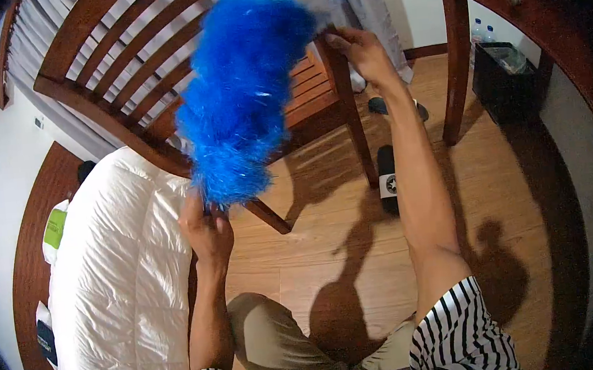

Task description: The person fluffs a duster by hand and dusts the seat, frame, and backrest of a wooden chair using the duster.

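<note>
A fluffy blue duster [242, 84] with a white far end rises across the middle of the view, in front of a wooden chair [100, 82]. My left hand [206, 228] is closed around its lower end, where the handle is mostly hidden by fingers and fluff. Near the chair's seat corner, my right hand [362, 52] has its fingers bent together at the wooden edge, just right of the duster's white part. What its fingertips hold there is too small to make out.
A white duvet [122, 285] covers the bed at left. To the right stand a wooden desk [458, 58] and a black bin [506, 82] with bottles behind it. Slippers [390, 201] lie on the wooden floor [304, 276]. Grey curtains [45, 52] hang behind the chair.
</note>
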The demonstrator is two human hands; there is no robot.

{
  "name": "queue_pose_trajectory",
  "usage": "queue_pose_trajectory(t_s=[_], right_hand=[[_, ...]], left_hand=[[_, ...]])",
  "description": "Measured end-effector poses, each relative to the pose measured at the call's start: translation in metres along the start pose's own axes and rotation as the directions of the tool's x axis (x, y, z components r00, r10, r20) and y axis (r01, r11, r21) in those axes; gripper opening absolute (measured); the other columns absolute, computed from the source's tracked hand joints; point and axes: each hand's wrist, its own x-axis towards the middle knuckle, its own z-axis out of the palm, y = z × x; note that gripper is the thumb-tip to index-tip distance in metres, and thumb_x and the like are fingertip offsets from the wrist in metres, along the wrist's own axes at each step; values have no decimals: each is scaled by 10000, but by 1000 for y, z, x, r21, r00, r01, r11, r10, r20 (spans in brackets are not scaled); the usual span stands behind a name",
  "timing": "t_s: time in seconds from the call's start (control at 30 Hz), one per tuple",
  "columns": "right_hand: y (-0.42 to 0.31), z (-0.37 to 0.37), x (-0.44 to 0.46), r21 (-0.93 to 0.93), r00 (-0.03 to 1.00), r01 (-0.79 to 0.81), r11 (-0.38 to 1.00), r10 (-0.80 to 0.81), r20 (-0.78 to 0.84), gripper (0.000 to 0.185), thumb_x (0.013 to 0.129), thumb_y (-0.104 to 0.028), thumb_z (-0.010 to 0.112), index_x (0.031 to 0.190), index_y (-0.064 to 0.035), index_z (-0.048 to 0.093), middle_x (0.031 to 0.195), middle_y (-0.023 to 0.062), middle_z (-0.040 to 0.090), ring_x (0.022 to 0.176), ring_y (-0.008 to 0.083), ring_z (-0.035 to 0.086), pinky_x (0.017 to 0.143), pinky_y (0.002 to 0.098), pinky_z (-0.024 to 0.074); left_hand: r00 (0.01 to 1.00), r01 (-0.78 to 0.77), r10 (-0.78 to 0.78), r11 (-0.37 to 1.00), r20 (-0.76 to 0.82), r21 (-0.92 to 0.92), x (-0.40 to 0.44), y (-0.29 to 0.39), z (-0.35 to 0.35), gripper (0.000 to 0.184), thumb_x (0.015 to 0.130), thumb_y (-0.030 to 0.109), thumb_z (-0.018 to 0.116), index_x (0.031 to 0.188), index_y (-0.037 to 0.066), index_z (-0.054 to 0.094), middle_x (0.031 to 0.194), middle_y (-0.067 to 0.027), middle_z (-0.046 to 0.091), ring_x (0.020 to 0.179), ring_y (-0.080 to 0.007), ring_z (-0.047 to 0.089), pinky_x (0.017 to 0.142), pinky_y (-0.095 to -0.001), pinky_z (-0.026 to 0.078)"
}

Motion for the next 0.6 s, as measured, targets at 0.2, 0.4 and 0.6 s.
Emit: queue_pose_trajectory(t_s=[0.2, 0.4, 0.6], right_hand=[[18, 8, 2, -191, 980, 140, 972, -163, -115, 351, 904, -279, 703, 1116, 1, 709, 1011, 220, 741, 930, 353, 722, 813, 412, 542], [-4, 12, 1, -124, 989, -35, 992, 16, -145, 354, 896, -173, 709, 1196, 14, 696, 1080, 216, 744, 1023, 317, 717, 904, 393, 529], [-17, 14, -4, -79, 989, -34, 996, 22, -147, 358, 916, -260, 713, 1149, 11, 715, 1023, 160, 758, 941, 255, 707, 867, 369, 525]], left_hand=[[996, 75, -76, 997, -40, -24, -23, -26, 5, 382, 759, -99, 526, 1113, -21, 648, 754, -209, 591, 621, -360, 564, 581, -404, 441], [969, 247, -243, 960, 44, -129, -34, -29, 6, 412, 761, -123, 517, 1136, -24, 655, 747, -188, 581, 652, -182, 555, 597, -361, 455], [922, 362, -315, 907, 227, -214, -39, -39, -2, 438, 759, -161, 517, 1168, -62, 637, 850, -224, 668, 811, -176, 654, 739, -335, 517]])
